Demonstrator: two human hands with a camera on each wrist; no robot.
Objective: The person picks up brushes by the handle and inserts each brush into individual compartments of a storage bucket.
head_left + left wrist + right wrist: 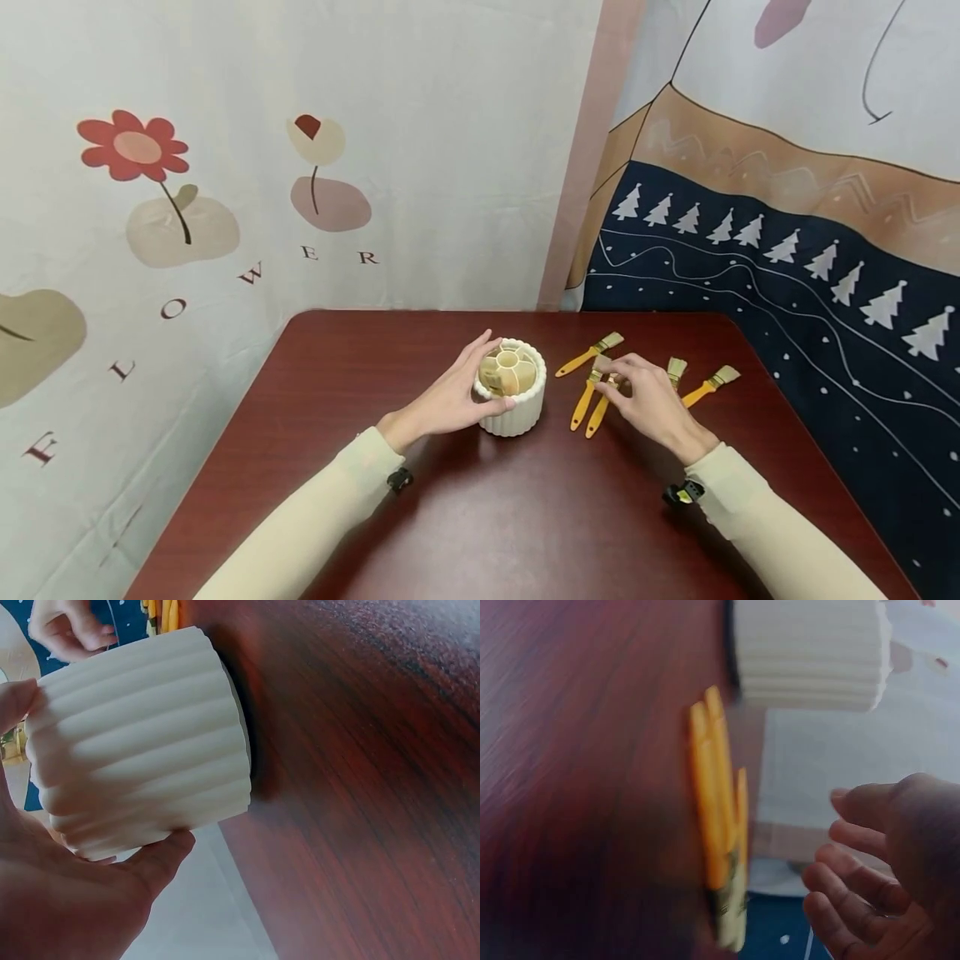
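A cream ribbed round holder [517,415] with a gold, flower-shaped divided insert [507,360] stands upright on the table. My left hand [452,393] grips it from the left, with the thumb on the near side and fingers along the far rim; the left wrist view shows the holder's ribbed wall [142,735] between them. Over several yellow-handled paintbrushes [583,406] lying to the right hovers my right hand [651,407]. Its fingers [847,885] are loosely bent with nothing between them in the right wrist view. It partly covers the brushes in the head view.
One paintbrush [588,354] lies slightly apart, between the holder and the others. Another brush [712,385] points right, beyond my right hand. The dark red table [480,533] meets a flower-printed cloth [450,167] at the back and a navy tree-patterned cloth [750,275] at the right.
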